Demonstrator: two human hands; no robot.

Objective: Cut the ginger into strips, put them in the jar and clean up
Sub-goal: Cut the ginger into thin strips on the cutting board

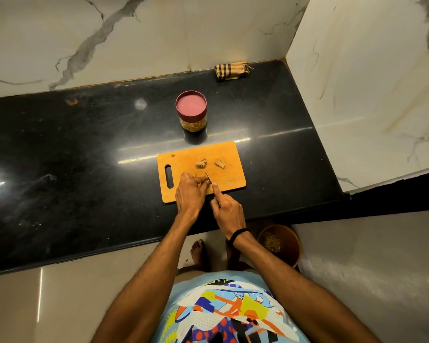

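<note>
On cutting board: left hand pinches ginger piece, mostly hidden; right hand grips knife, handle hidden.

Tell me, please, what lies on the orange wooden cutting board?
Two beige ginger chunks lie bare; the left hand covers whatever the thin knife cuts.
</note>
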